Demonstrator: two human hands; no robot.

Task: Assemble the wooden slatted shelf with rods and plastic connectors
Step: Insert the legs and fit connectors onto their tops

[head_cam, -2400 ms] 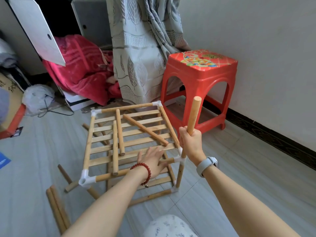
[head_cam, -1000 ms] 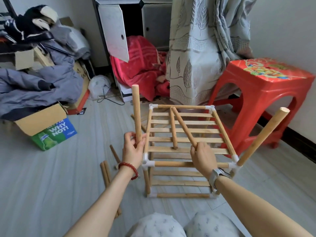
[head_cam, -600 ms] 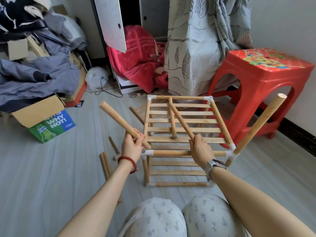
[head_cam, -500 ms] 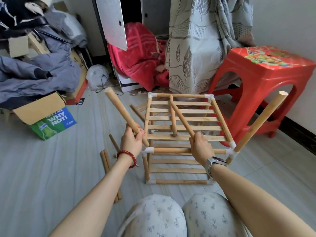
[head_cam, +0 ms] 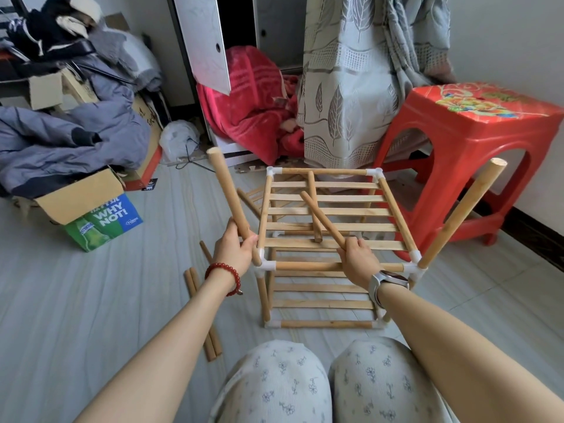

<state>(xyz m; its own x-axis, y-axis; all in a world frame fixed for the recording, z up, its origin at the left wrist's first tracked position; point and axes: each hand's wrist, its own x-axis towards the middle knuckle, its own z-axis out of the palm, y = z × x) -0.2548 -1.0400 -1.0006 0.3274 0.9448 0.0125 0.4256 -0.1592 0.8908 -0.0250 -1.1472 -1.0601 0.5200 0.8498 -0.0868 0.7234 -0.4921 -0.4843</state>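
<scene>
The two-tier wooden slatted shelf [head_cam: 329, 212] stands on the floor before my knees, joined by white plastic connectors [head_cam: 265, 264]. My left hand [head_cam: 235, 248] grips a thick rod [head_cam: 229, 193] whose lower end sits at the near left connector; it leans up and to the left. My right hand [head_cam: 358, 259] grips the near end of a loose rod [head_cam: 323, 218] lying across the top slats. Another loose rod [head_cam: 313, 206] lies beside it. A rod [head_cam: 460, 215] stands tilted in the near right connector [head_cam: 416, 264].
A red plastic stool [head_cam: 470, 141] stands right of the shelf against the wall. Spare rods [head_cam: 201, 312] lie on the floor to the left. A cardboard box [head_cam: 91, 209], clothes, a red blanket [head_cam: 250, 105] and a curtain [head_cam: 354, 87] crowd the back.
The rod in my left hand has swung from leaning far left to steeper, its lower end staying at the near left connector. My right hand keeps its grip on the loose rod.
</scene>
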